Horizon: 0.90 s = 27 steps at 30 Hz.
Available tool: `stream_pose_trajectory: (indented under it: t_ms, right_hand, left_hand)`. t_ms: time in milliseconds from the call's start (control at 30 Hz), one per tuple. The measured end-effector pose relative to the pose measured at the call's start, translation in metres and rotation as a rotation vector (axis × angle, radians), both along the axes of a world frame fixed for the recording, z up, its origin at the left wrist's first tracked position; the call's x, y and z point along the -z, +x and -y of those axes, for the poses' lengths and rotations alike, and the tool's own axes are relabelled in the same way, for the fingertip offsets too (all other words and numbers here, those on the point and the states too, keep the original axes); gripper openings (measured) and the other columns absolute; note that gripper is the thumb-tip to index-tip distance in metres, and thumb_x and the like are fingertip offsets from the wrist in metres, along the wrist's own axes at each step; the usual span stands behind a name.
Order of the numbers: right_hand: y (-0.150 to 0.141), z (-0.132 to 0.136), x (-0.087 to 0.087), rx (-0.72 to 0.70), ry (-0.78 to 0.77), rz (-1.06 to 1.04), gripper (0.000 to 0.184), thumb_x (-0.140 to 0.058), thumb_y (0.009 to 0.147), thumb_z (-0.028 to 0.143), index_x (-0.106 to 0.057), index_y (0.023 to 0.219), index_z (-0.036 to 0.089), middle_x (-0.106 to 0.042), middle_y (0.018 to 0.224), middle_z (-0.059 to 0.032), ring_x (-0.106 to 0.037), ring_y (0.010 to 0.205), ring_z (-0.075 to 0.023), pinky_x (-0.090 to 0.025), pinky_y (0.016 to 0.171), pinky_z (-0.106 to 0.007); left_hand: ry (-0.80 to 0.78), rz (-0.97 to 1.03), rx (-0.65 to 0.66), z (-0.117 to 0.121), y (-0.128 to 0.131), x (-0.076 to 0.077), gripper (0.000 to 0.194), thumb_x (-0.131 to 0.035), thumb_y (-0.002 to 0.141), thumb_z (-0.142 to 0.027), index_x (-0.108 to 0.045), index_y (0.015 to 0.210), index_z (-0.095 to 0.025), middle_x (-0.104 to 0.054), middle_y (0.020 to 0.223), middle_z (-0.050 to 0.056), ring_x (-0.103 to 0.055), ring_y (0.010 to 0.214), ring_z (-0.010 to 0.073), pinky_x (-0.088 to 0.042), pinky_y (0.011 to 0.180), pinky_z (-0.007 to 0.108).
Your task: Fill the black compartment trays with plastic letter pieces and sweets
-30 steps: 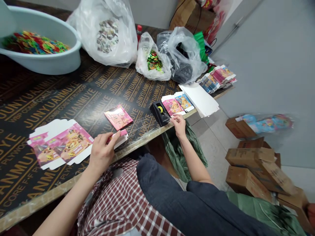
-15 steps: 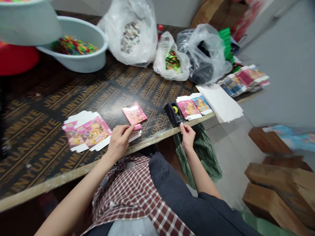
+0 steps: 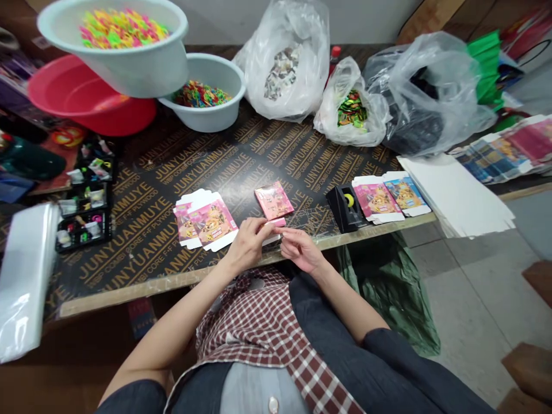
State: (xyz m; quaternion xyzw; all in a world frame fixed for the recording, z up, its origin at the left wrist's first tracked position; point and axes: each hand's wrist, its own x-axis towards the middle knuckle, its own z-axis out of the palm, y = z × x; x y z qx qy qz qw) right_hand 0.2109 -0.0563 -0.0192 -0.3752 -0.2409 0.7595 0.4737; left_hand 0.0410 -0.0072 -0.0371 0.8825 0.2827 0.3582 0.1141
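At the table's front edge my left hand (image 3: pixel 249 244) is closed on a small pink carton (image 3: pixel 276 222), its white flap sticking out below. My right hand (image 3: pixel 299 250) meets it from the right, index finger at the carton's end by my left thumb, the other fingers curled. Whatever is between the right fingertips is too small to make out. Just beyond lies a folded pink carton (image 3: pixel 274 200). Flat printed cartons (image 3: pixel 211 221) lie to the left. A black tape dispenser (image 3: pixel 344 208) with a yellow core stands to the right.
Past the dispenser lie more flat cartons (image 3: pixel 376 200) and white sheets (image 3: pixel 452 192). Tubs of colourful small pieces (image 3: pixel 207 118) and plastic bags (image 3: pixel 288 75) line the back. Left are black trays (image 3: pixel 84 227) and clear film (image 3: pixel 26 276). A green sack (image 3: pixel 392 293) hangs below the edge.
My right hand has moved left from the tape dispenser to the small carton in my left hand. The view has swung left, showing more tubs and the trays.
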Motion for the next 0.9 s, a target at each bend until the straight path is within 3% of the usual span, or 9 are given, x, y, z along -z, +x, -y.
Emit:
stream_pose_trajectory:
  t_ms: [100,233,300,367,500,600,700,800,900]
  right_hand:
    - [0.002,-0.001,0.002,0.001,0.025,0.156,0.038,-0.069,0.074,0.05,-0.073,0.09,0.015,-0.028,0.035,0.0121,-0.016,0.035,-0.0049,-0.015,0.041,-0.023]
    - [0.018,-0.003,-0.002,-0.045,0.143,0.714,0.056,-0.062,0.074,0.07,-0.067,0.061,0.016,-0.038,0.038,0.0056,-0.031,0.038,-0.0072,-0.021,0.042,-0.024]
    - [0.032,-0.005,-0.007,0.001,0.207,0.881,0.067,-0.052,0.076,0.079,-0.063,0.053,0.017,-0.04,0.038,0.0031,-0.035,0.039,-0.0087,-0.024,0.042,-0.024]
    - [0.043,-0.013,-0.012,0.147,0.286,0.935,0.069,-0.046,0.078,0.082,-0.063,0.056,0.018,-0.043,0.04,0.002,-0.036,0.039,-0.0096,-0.026,0.042,-0.025]
    - [0.033,-0.056,-0.016,0.375,0.522,1.04,0.057,-0.05,0.085,0.07,-0.066,0.068,0.018,-0.058,0.059,-0.0018,-0.05,0.052,-0.0135,-0.038,0.05,-0.027]
    - [-0.014,-0.099,-0.016,0.345,0.798,1.107,0.046,-0.054,0.088,0.06,-0.068,0.073,0.019,-0.065,0.076,-0.0053,-0.06,0.076,-0.0202,-0.048,0.073,-0.035]
    - [-0.088,-0.134,-0.018,0.149,1.049,1.1,0.039,-0.055,0.089,0.057,-0.071,0.086,0.022,-0.068,0.094,-0.009,-0.061,0.097,-0.0256,-0.047,0.09,-0.044]
    - [-0.179,-0.16,-0.014,-0.16,1.257,1.087,0.038,-0.059,0.088,0.054,-0.07,0.105,0.023,-0.065,0.115,-0.0124,-0.057,0.112,-0.0288,-0.043,0.099,-0.048]
    - [-0.275,-0.178,-0.001,-0.484,1.381,1.152,0.056,-0.068,0.083,0.051,-0.06,0.129,0.02,-0.055,0.137,-0.017,-0.048,0.127,-0.0325,-0.037,0.106,-0.052]
  left_hand:
    - [-0.006,-0.008,-0.081,0.001,0.007,0.0,0.017,-0.049,0.092,-0.018,-0.061,0.104,-0.019,-0.062,0.096,0.01,-0.053,0.086,0.0209,-0.041,0.072,0.034]
    - [-0.043,0.021,-0.18,-0.001,0.019,0.0,0.016,-0.052,0.093,-0.026,-0.063,0.083,-0.019,-0.061,0.083,0.007,-0.051,0.077,0.0198,-0.038,0.068,0.034]
    - [-0.11,0.024,-0.159,-0.002,0.019,-0.006,0.015,-0.051,0.093,-0.025,-0.065,0.091,-0.019,-0.062,0.084,0.007,-0.052,0.079,0.0199,-0.039,0.07,0.034]
    - [-0.17,0.032,-0.09,-0.002,0.01,-0.015,0.02,-0.051,0.092,-0.021,-0.065,0.106,-0.019,-0.064,0.091,0.008,-0.055,0.085,0.0202,-0.042,0.073,0.035]
    - [-0.264,-0.032,0.008,-0.003,-0.035,-0.029,0.033,-0.051,0.085,-0.012,-0.069,0.11,-0.023,-0.066,0.099,0.008,-0.058,0.097,0.021,-0.043,0.091,0.042]
    - [-0.35,-0.182,-0.074,0.001,-0.088,-0.03,0.031,-0.056,0.075,-0.007,-0.073,0.095,-0.023,-0.067,0.111,0.009,-0.054,0.116,0.0266,-0.033,0.104,0.053]
    - [-0.454,-0.364,-0.114,0.009,-0.127,-0.03,0.031,-0.059,0.068,-0.006,-0.074,0.088,-0.024,-0.063,0.127,0.009,-0.044,0.132,0.032,-0.027,0.109,0.06]
    - [-0.509,-0.414,-0.149,0.008,-0.13,-0.027,0.027,-0.057,0.075,-0.013,-0.075,0.091,-0.025,-0.063,0.129,0.008,-0.046,0.131,0.0315,-0.025,0.113,0.06]
    - [-0.559,-0.355,-0.346,-0.001,-0.105,-0.014,0.039,-0.058,0.084,-0.036,-0.068,0.119,-0.022,-0.058,0.136,0.014,-0.047,0.13,0.0359,-0.032,0.112,0.06]
